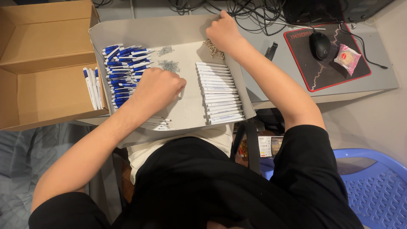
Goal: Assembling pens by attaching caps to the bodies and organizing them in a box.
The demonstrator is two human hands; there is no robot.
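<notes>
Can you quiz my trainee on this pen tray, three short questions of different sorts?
1. True or false: the right hand is at the far edge of the grey tray.
2. Which lies nearest the left hand? A) computer mouse B) blue-and-white pens C) blue plastic chair
3. Fill in: the row of white pen barrels lies on the tray's ____ side.

Key: 1 true; 2 B; 3 right.
</notes>
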